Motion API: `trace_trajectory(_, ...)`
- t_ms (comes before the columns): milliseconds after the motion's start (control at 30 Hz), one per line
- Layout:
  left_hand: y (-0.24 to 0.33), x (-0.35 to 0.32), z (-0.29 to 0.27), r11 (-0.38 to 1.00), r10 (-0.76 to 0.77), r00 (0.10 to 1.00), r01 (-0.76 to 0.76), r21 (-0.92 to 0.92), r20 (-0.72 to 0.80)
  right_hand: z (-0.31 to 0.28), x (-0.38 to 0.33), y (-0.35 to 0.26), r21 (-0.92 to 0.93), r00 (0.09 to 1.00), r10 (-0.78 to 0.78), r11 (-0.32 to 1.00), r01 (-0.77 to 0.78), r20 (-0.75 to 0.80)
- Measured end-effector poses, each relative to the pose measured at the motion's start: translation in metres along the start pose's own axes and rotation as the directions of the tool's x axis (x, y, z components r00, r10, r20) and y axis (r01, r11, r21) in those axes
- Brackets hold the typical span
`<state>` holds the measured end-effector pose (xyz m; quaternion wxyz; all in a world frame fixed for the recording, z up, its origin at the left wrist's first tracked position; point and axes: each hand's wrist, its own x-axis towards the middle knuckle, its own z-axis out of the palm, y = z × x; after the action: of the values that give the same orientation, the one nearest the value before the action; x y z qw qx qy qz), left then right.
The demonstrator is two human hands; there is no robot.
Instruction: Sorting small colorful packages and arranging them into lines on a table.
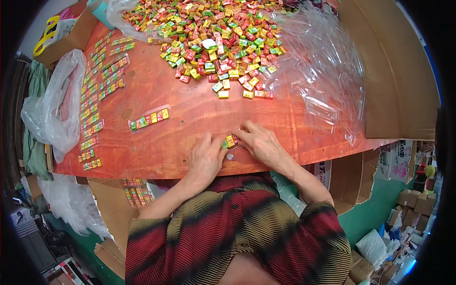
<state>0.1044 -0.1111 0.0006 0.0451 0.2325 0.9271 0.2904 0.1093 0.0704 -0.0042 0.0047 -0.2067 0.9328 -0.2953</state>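
Near the front edge of the red table, my left hand [207, 154] and my right hand [260, 142] meet around a short row of small printed boxes [230, 141], green, yellow and red. Thumb and fingers of the left hand are closed at the row's left end. On its right end, the right hand's fingertips are pressed together, covering part of it. A bit of clear plastic [230, 156] shows just below the row. Further left and beyond lies a filled clear strip tray [149, 118], holding several such boxes side by side.
A big heap of loose boxes [223, 47] covers the far middle. Clear plastic trays [323, 80] are piled at right, against a cardboard box [399, 71]. Filled strips [89, 128] line the left side beside a plastic bag [64, 104]. An open carton [109, 199] stands below the table edge.
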Motion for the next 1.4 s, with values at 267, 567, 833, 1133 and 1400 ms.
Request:
trace_trajectory(267,-0.014,-0.022,0.017,0.934,0.281,0.949,-0.236,0.267,-0.145,0.009,-0.021,0.009,-0.062,0.991,-0.118,0.992,0.114,-0.069)
trace_trajectory(567,-0.024,-0.027,0.017,0.878,0.282,0.949,-0.197,0.437,-0.139,0.029,-0.029,0.000,-0.223,0.996,-0.085,0.972,0.079,-0.016)
trace_trajectory(833,-0.027,-0.036,0.009,0.876,0.124,0.991,-0.083,0.475,-0.057,0.035,-0.024,-0.022,-0.275,0.989,-0.018,0.960,0.058,0.145)
trace_trajectory(1133,-0.047,-0.040,0.002,0.912,0.045,0.998,-0.019,0.409,-0.054,0.076,0.012,-0.044,0.005,0.991,-0.132,0.991,0.132,0.034)
trace_trajectory(1400,-0.103,-0.026,-0.037,0.872,-0.104,0.983,0.164,0.462,-0.153,0.062,0.019,-0.055,0.430,0.973,-0.209,0.873,0.232,-0.101)
